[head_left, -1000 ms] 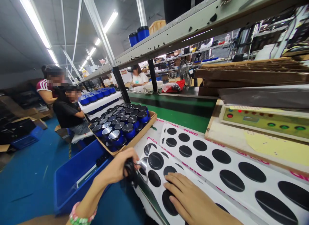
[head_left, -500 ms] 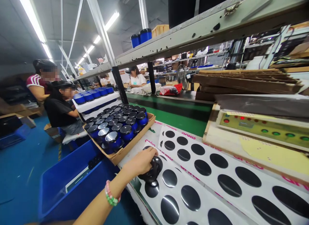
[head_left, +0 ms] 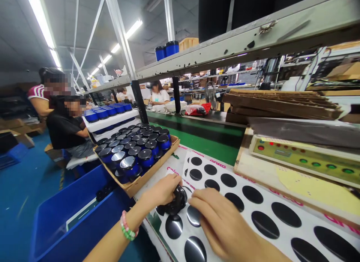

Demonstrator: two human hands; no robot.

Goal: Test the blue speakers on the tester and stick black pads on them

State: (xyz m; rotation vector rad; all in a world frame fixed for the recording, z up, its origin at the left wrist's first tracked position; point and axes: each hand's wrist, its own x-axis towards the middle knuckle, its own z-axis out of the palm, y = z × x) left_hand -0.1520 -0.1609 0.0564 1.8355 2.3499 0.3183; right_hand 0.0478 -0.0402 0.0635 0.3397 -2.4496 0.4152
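Note:
My left hand [head_left: 165,188], with a beaded bracelet [head_left: 128,226] on its wrist, is closed around a glossy black round part [head_left: 177,202]. It holds this part low over a white backing sheet [head_left: 180,245] of round black stickers. My right hand [head_left: 216,213] is over the same sheet, just right of the black part. Its fingers are stretched out and slightly bent, their tips close to a round black sticker [head_left: 193,216] that the hand partly covers. Whether the fingertips touch the sticker I cannot tell.
A cardboard tray [head_left: 153,177] of blue jars with black tops stands at the left. Below it is a blue bin [head_left: 70,241]. Another sticker sheet [head_left: 270,196] lies to the right, before a control box [head_left: 284,151]. Two co-workers sit or stand at the left.
My right hand has come into view from the lower right and reached over the sticker sheet. My left hand still holds the black part in about the same place.

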